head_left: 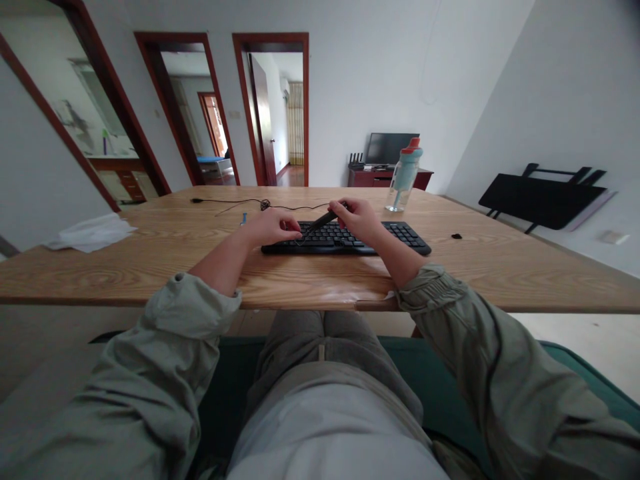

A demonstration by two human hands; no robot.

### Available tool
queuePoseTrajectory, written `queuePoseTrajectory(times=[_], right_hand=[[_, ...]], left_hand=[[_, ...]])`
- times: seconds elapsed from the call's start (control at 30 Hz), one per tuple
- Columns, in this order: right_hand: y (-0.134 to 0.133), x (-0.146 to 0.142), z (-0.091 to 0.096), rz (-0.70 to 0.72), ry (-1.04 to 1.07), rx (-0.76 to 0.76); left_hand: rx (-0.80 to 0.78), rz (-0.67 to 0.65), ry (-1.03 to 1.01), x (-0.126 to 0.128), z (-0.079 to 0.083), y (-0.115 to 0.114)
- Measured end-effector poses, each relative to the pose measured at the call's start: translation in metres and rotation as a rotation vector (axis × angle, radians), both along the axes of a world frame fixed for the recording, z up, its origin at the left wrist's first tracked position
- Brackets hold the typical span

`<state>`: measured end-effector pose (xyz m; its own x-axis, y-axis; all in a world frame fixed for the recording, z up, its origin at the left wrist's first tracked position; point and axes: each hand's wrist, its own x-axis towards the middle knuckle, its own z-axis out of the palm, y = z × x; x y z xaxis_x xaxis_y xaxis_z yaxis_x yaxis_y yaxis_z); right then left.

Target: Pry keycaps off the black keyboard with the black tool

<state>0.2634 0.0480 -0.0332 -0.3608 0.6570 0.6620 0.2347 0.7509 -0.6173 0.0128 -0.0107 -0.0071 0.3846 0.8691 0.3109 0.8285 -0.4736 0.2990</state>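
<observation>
Your black keyboard (350,239) lies flat on the wooden table, long side parallel to the near edge, its left end under your hand. Your slim dark tool (320,221) slants across its keys, tip low at left, rear end raised right.

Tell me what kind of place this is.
Probably a home living room used as a desk spot. A TV sits on a low cabinet by the far wall, open doorways lead to other rooms, and a keyboard lies on a wooden table.
</observation>
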Motion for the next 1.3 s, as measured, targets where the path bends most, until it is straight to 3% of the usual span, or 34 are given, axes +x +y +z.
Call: queuePoseTrajectory(times=[0.2,0.5,1.3], right_hand=[[-0.005,-0.003,0.001,0.021,0.017,0.016],[-0.007,-0.007,-0.002,0.088,0.023,0.048],[-0.012,-0.006,0.003,0.137,0.046,0.090]], left_hand=[[-0.056,-0.006,0.131,-0.001,-0.002,0.005],[-0.132,0.002,0.116,0.000,-0.003,0.004],[-0.039,-0.020,0.214,0.007,-0.003,0.004]])
